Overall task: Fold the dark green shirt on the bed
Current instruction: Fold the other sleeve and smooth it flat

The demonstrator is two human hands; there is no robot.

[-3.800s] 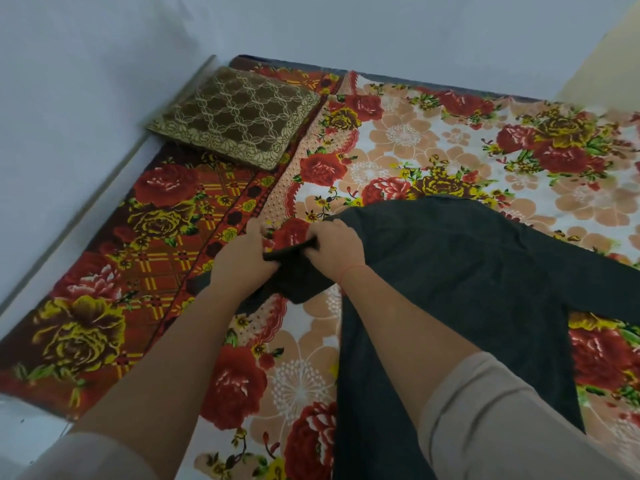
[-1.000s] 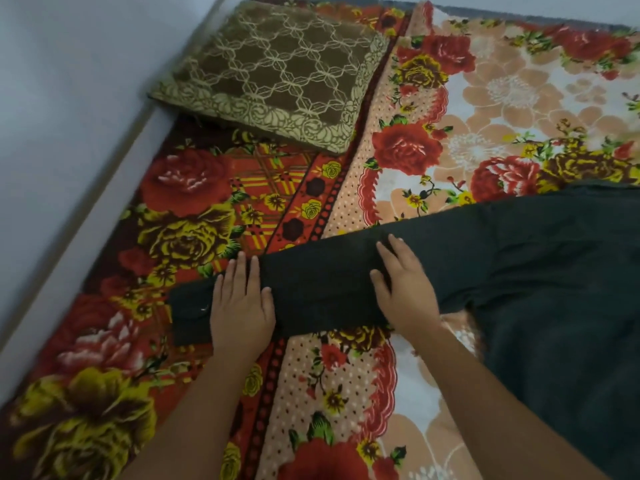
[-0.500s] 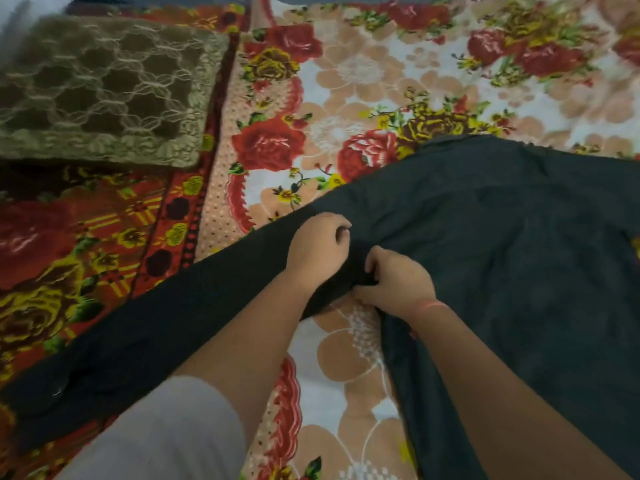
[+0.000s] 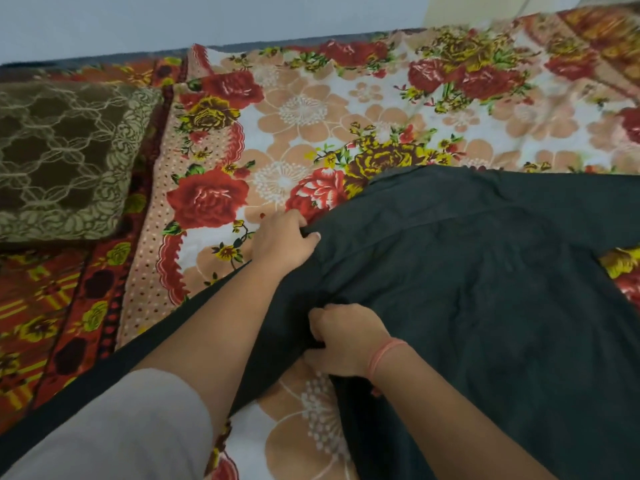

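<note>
The dark green shirt [image 4: 485, 271] lies spread across the right half of the bed [image 4: 346, 109], which is covered by floral blankets. Its left sleeve runs down-left beneath my left forearm toward the bottom left corner. My left hand [image 4: 280, 242] grips the shirt's edge at the left shoulder, fingers curled into the cloth. My right hand [image 4: 341, 339] is closed on a pinch of fabric lower down, near the armpit and side seam. The cloth between the two hands is bunched and slightly raised.
A brown cushion [image 4: 65, 157] with a pale lace pattern lies at the left edge. A red plaid floral blanket [image 4: 52, 306] covers the left strip of the bed. A pale wall [image 4: 207, 19] runs along the far side.
A second ago both hands pressed flat on the stretched sleeve. They then moved right to the shoulder and armpit and gripped the cloth; since half a second ago the left hand has shifted up along the shoulder.
</note>
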